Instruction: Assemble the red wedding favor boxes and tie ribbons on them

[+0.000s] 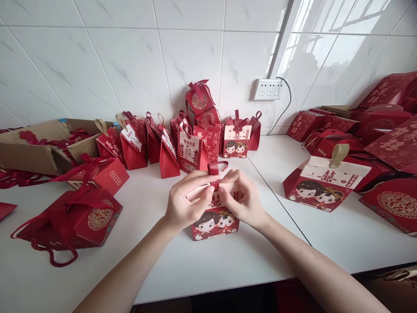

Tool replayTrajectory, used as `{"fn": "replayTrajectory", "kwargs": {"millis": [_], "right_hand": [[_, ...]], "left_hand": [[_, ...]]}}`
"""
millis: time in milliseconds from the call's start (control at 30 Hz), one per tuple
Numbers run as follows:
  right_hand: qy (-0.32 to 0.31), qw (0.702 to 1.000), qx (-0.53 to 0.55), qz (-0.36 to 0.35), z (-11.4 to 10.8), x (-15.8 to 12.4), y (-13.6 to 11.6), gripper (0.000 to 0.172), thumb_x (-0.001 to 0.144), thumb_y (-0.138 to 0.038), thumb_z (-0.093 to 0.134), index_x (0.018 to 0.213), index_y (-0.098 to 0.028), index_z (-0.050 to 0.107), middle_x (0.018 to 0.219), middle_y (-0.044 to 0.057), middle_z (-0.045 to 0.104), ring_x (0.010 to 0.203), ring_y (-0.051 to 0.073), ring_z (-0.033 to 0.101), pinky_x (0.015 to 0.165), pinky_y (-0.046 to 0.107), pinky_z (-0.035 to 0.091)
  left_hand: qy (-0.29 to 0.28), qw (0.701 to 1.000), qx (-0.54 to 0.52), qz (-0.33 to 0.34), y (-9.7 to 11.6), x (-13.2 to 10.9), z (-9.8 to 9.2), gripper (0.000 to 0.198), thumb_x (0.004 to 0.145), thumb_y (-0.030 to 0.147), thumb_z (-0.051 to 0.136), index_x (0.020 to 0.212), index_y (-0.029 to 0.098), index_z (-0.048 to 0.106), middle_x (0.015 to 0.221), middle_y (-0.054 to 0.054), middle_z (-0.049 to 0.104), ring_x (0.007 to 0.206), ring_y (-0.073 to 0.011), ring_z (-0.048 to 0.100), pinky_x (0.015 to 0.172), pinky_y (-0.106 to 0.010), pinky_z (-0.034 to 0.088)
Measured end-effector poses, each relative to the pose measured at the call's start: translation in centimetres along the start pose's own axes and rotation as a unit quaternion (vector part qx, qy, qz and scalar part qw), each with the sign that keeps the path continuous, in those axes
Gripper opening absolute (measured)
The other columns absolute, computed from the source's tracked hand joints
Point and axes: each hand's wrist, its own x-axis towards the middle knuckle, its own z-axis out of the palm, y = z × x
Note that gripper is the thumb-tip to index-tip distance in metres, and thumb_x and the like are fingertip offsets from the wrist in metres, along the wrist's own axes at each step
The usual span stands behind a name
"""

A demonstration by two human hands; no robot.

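Note:
A red and white gift box with two cartoon figures stands upright on the white table in front of me. Its top edge is between the fingers of my left hand and my right hand, one on each side. A dark red ribbon loop sticks up from the top, and my left thumb and fingers pinch at its base. The right thumb presses the white front flap close by. My fingers cover part of the top.
A similar box with a gold loop stands at right, before a pile of red boxes. Several finished-looking boxes line the wall. At left are a ribboned box and a cardboard carton. A power strip hangs on the wall.

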Motion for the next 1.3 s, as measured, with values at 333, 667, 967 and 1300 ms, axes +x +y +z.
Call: {"fn": "replayTrajectory", "kwargs": {"millis": [333,667,967,1300], "right_hand": [[0.003,1.000,-0.005,0.012,0.1,0.1,-0.2,0.013,0.084,-0.021,0.054,0.077,-0.022,0.043,0.065,-0.003,0.052,0.053,0.010,0.044,0.048,0.023,0.036],[0.005,1.000,-0.013,0.013,-0.1,0.0,0.0,0.013,0.084,-0.021,0.056,0.079,-0.021,0.044,0.065,-0.003,0.051,0.058,0.011,0.046,0.051,0.023,0.037],[-0.007,0.999,0.027,0.038,-0.1,-0.1,-0.2,0.012,0.086,-0.026,0.055,0.080,-0.020,0.048,0.069,-0.002,0.054,0.052,0.009,0.043,0.045,0.021,0.034],[0.202,0.919,0.254,0.222,-3.4,2.0,3.1,0.030,0.065,-0.040,0.078,0.075,-0.022,0.056,0.069,-0.004,0.063,0.057,0.011,0.057,0.052,0.023,0.045]], "left_hand": [[-0.023,0.999,-0.014,-0.024,-0.3,-0.3,-0.2,0.026,0.079,0.014,0.062,0.104,0.019,0.069,0.098,-0.006,0.070,0.087,-0.0148,0.067,0.073,-0.023,0.060],[-0.011,0.998,-0.041,-0.043,0.0,-0.2,0.1,0.028,0.079,0.008,0.060,0.102,0.019,0.070,0.095,-0.003,0.070,0.087,-0.0122,0.067,0.073,-0.018,0.059],[0.002,0.998,-0.012,-0.054,0.3,-0.1,0.2,0.021,0.079,0.012,0.060,0.097,0.018,0.069,0.092,-0.004,0.070,0.083,-0.0129,0.068,0.073,-0.021,0.059],[-0.084,0.937,-0.180,-0.286,-1.9,-1.7,0.2,0.094,0.070,0.046,0.072,0.142,0.026,0.015,0.146,-0.017,0.036,0.128,-0.0311,0.045,0.107,-0.052,0.038]]}}
